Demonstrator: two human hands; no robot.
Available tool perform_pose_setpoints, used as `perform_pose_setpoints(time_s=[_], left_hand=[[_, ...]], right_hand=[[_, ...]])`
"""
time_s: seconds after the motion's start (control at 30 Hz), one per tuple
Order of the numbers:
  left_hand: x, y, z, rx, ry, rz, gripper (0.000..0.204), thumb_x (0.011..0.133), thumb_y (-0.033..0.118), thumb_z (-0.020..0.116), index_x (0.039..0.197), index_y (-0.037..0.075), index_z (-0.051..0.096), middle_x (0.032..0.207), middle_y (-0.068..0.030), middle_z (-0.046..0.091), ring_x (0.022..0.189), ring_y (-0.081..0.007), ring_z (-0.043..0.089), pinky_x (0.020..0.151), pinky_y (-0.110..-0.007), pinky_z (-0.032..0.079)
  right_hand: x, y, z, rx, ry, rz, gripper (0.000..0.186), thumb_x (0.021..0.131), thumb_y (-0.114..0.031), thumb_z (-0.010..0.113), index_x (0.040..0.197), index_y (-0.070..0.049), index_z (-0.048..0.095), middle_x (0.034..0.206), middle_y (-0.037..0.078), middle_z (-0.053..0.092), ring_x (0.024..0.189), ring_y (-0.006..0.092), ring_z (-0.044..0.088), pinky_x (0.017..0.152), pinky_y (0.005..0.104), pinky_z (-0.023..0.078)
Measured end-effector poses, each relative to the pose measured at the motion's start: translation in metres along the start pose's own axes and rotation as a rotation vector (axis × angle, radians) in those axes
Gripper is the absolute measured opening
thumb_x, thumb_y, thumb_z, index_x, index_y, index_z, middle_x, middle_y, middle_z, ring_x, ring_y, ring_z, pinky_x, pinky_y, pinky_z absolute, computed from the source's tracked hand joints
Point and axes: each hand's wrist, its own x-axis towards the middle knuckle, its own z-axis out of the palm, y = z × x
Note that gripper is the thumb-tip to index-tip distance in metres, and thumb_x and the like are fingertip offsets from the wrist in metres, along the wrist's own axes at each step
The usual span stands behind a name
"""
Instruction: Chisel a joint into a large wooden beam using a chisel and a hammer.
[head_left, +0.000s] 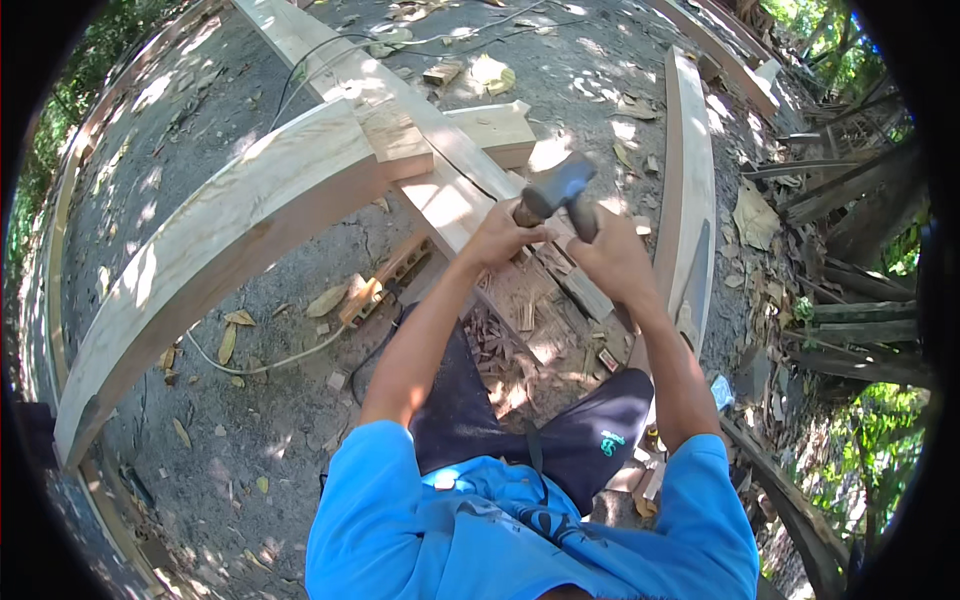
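My right hand point(608, 257) is wrapped round the dark handle of a hammer point(560, 186). The hammer's dark head lies right over the top of an upright chisel, at or very near its end. My left hand point(497, 238) closes round the chisel's brown handle point(524, 214); its blade is hidden by my hands. Both hands are above a long wooden beam point(440, 195) with a dark slit along its upper face. A thick curved timber point(230, 215) meets this beam on the left, and a short block end point(497, 130) juts out on the right.
A long-bodied orange and yellow tool point(372, 288) with a pale cord lies on the ground left of my knees. Another beam point(685, 170) runs along the right, with a handsaw-like blade point(695, 268) on it. Wood chips and dry leaves litter the dirt.
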Motion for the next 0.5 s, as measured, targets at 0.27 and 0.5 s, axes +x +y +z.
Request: perform_pose_setpoints(time_s=[0.27,0.5], left_hand=[[0.023,-0.031,-0.017,-0.036,-0.209,-0.001,0.025,0.079,0.013,0.082,0.081,0.007,0.058,0.076,0.0036,0.059,0.07,-0.0056,0.055,0.065,-0.024,0.046],[0.018,-0.018,-0.015,0.011,-0.136,0.093,0.035,0.077,0.022,0.085,0.089,0.008,0.055,0.086,0.0034,0.054,0.077,-0.0082,0.049,0.068,-0.027,0.043]], right_hand=[[-0.02,-0.083,-0.14,0.47,0.595,-0.301,0.024,0.082,-0.018,0.065,0.097,0.0,0.063,0.076,0.012,0.061,0.069,0.025,0.06,0.064,0.0361,0.048],[0.002,-0.006,0.019,-0.064,-0.07,0.074,0.029,0.084,-0.02,0.061,0.101,0.004,0.059,0.08,0.028,0.062,0.081,0.0441,0.063,0.074,0.0464,0.049]])
